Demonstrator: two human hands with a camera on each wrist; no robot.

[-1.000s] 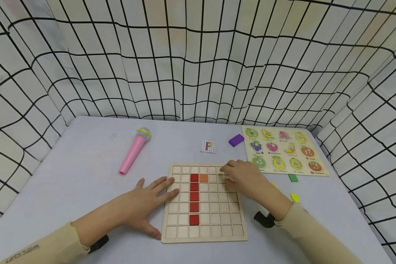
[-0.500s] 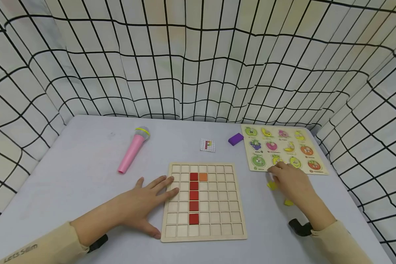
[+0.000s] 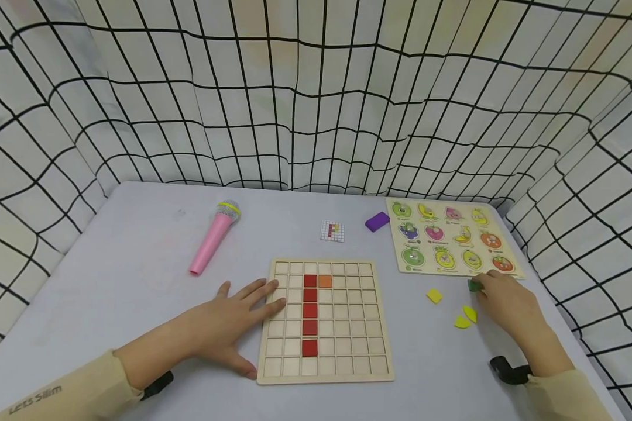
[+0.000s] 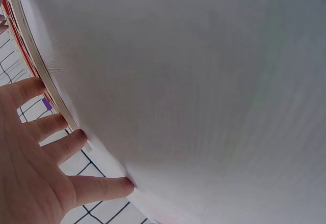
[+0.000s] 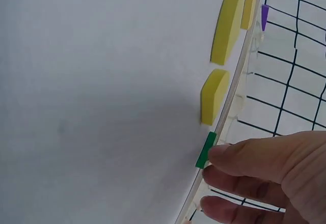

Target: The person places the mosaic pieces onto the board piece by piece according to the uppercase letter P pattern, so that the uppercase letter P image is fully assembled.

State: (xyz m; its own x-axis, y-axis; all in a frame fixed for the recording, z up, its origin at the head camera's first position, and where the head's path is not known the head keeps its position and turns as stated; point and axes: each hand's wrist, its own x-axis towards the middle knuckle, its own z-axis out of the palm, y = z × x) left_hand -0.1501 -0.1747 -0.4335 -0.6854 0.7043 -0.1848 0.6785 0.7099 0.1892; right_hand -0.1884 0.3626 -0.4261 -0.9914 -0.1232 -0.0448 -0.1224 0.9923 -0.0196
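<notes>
— Green block [image 3: 473, 285]: where do we find it?
— We see it on the counter [image 3: 137, 280], just below the near edge of the fruit puzzle [image 3: 453, 237]. Our right hand [image 3: 508, 304] has its fingertips [image 5: 224, 152] touching the block; the fingers are lightly curled, and we cannot tell whether they already pinch it.
— And our left hand [image 3: 226, 324]?
— It lies flat with fingers spread, holding nothing, its fingertips resting on the left edge of the wooden grid board [image 3: 326, 321].
— What do we see around the block?
— Just to its left lie three yellow pieces [image 3: 434, 296] on the counter. On the grid board a column of red tiles [image 3: 309, 316] stands with one orange tile [image 3: 324, 282] beside its top. Farther back we see a small pattern card [image 3: 332, 231], a purple block [image 3: 377, 221] and a pink toy microphone [image 3: 213, 237].
</notes>
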